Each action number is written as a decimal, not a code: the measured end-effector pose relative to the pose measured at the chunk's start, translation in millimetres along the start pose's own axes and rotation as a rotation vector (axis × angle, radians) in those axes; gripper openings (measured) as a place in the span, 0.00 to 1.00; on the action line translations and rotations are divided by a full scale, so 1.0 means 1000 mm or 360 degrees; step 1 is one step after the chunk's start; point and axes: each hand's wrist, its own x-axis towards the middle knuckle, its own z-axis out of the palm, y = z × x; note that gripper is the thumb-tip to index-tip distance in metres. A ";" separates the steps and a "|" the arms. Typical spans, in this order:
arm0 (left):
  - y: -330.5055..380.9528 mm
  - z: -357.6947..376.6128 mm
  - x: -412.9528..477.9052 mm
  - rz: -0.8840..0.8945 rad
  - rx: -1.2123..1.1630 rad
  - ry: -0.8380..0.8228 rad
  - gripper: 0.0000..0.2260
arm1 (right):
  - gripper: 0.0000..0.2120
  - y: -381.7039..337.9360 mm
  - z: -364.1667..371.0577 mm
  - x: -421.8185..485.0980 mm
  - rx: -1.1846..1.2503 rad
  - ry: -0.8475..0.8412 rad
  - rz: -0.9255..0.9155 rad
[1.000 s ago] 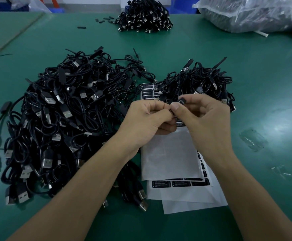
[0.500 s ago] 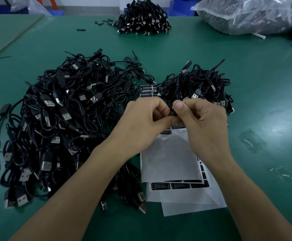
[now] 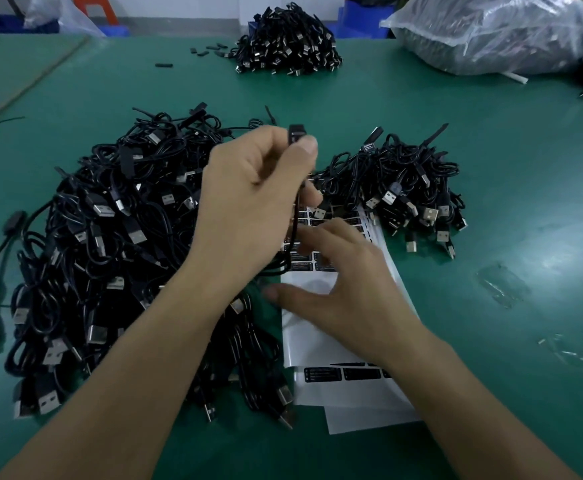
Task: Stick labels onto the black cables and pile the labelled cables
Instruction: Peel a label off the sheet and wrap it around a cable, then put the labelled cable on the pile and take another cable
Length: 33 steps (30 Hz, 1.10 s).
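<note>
Tangled cable heap (image 3: 110, 254) filling the left, smaller cable pile (image 3: 397, 188) ahead right, label sheets (image 3: 335, 341) between them, bare green table (image 3: 525, 220) open at right

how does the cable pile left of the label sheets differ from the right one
The left pile is larger and sprawls toward the near edge; the right pile is small and compact. A label shows on a cable atop the right pile, none plainly in the left pile. Both are black USB cables on the green table.
</note>
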 end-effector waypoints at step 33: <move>-0.021 -0.019 0.014 -0.0945 -0.0791 0.0615 0.11 | 0.12 0.014 -0.059 0.048 0.0185 0.0917 0.0371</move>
